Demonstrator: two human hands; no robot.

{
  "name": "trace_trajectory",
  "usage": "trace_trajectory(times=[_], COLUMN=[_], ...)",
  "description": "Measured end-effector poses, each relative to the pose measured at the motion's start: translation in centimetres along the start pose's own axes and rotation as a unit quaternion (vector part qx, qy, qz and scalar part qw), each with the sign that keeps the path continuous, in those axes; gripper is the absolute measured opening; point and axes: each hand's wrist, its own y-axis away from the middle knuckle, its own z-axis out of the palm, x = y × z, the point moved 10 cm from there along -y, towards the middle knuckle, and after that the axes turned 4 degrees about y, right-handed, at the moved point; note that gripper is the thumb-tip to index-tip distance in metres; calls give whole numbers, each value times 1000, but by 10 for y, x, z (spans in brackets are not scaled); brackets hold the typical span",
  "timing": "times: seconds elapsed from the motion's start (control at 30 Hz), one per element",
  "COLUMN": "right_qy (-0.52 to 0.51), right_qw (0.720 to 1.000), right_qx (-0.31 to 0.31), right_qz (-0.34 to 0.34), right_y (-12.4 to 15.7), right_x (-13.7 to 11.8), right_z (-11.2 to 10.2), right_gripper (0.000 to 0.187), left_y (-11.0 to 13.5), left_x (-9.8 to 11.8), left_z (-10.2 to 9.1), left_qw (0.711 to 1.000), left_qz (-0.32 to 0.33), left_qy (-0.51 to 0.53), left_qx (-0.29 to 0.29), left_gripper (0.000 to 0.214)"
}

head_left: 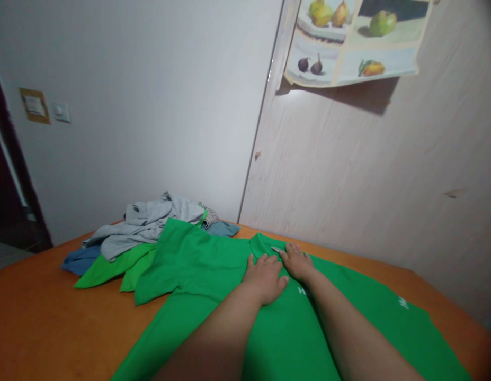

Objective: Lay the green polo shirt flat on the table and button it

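A bright green polo shirt (213, 264) lies spread flat on an orange-brown table (42, 312), collar toward the far wall. My left hand (266, 276) rests palm down on the shirt just below the collar, fingers slightly apart. My right hand (297, 262) lies flat beside it, fingertips at the collar (269, 244), its thumb touching the left hand. Neither hand grips the cloth. White lettering (403, 303) shows on the shirt at the right.
A heap of clothes sits at the far left of the table: a grey garment (145, 225) on top, blue cloth (80, 260) and another green piece (110, 267) beneath. Walls stand close behind the table. A fruit poster (356, 39) hangs above; a dark doorway is at left.
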Motion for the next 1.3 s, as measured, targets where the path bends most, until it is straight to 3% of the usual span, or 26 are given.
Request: trace_trajectory(times=[0.1,0.23,0.37,0.6,0.77,1.0,1.3], right_qy=[-37,-99,-151,-223,-248,-266,-247], right_qw=[999,989,976,964,960,954,963], right_qx=[35,110,152,95,67,35,37], right_qz=[-1,28,29,-108,-114,-135,-105], right_y=[-1,-1,1,3,-1,1,1], right_x=[4,24,27,-26,-28,-40,-45], right_z=[-12,-41,-57,-40,-32,-30,-27], right_gripper=[61,59,53,21,17,26,15], left_y=[-2,-8,-12,-9,-14,-37,-71], left_x=[-11,-43,-63,-78,-89,-109,-128], left_z=[-15,-37,-44,-56,-60,-79,-88], left_qw=[995,955,933,907,905,931,953], left_qz=[-7,-53,-89,-127,-152,-154,-145], left_qy=[75,229,274,317,305,222,173], left_qx=[69,178,214,248,255,247,201], left_gripper=[37,25,27,25,21,11,9])
